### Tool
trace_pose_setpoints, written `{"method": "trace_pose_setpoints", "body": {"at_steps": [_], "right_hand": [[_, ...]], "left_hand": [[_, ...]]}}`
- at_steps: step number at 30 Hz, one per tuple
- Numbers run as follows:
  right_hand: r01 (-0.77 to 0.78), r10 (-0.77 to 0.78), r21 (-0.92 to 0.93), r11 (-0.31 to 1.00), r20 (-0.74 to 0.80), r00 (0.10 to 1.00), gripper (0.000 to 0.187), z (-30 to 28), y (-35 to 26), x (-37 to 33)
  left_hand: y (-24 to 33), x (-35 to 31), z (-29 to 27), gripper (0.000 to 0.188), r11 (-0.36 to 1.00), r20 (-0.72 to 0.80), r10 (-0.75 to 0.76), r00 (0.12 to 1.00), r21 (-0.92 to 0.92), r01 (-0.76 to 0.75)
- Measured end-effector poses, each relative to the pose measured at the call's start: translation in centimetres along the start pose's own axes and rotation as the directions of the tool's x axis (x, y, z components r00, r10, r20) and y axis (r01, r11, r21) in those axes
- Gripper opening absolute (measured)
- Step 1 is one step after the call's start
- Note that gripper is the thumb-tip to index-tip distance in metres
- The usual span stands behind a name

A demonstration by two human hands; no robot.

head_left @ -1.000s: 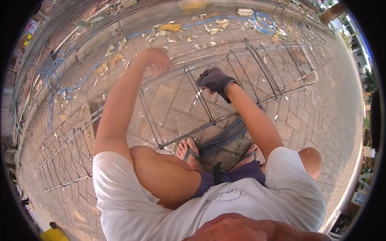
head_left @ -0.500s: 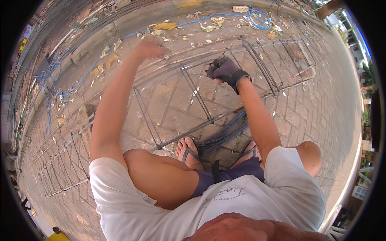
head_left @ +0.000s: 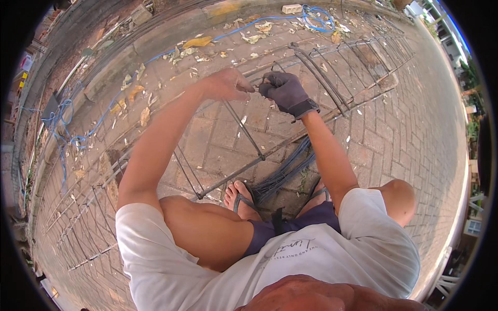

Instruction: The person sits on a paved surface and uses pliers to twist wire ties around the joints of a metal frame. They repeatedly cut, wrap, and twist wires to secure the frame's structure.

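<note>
A cage of steel reinforcing bars [head_left: 249, 163] with bent stirrups [head_left: 244, 127] lies across the paving in front of my feet. Bare, my left hand [head_left: 227, 85] is over the cage's far bar, its fingers drawn together toward the other hand; anything between the fingertips is too small to make out. Close beside it, my right hand [head_left: 286, 93], in a dark fingerless-looking glove, is curled closed above the same bar. What it grips is hidden. Between my sandalled feet rests a bundle of thin dark tie wire [head_left: 285, 173].
Another rebar cage [head_left: 91, 228] lies at the left. A blue hose or cord [head_left: 236, 35] runs along the kerb [head_left: 171, 28], coiled at both ends. Dry leaves [head_left: 197, 41] are scattered on the brick paving [head_left: 384, 140]. A pale block [head_left: 292, 9] sits at the far side.
My left hand has swung right and a little nearer, joining the right hand over the bar. The right hand has shifted slightly left and stays closed. The view has shifted slightly.
</note>
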State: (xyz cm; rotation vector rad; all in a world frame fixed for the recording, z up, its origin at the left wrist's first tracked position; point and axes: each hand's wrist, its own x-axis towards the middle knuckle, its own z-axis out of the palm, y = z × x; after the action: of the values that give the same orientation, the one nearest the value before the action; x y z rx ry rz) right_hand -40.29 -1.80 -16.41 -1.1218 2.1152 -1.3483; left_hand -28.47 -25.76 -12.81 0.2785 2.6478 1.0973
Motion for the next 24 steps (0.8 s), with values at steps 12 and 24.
{"method": "trace_pose_setpoints", "body": {"at_steps": [12, 24], "right_hand": [[-0.276, 0.383, 0.748, 0.603, 0.032, 0.923, 0.020, 0.9, 1.6, -0.6], [-0.360, 0.356, 0.181, 0.915, 0.058, 0.933, 0.013, 1.1, 0.4, 0.1]], "left_hand": [[-0.5, 0.3, 1.4, 0.029, 0.995, -0.090, -0.082, 0.993, -0.067, 0.076], [-2.7, -2.3, -1.4, 0.035, 0.895, -0.586, -0.367, 0.723, -0.435, 0.102]]}}
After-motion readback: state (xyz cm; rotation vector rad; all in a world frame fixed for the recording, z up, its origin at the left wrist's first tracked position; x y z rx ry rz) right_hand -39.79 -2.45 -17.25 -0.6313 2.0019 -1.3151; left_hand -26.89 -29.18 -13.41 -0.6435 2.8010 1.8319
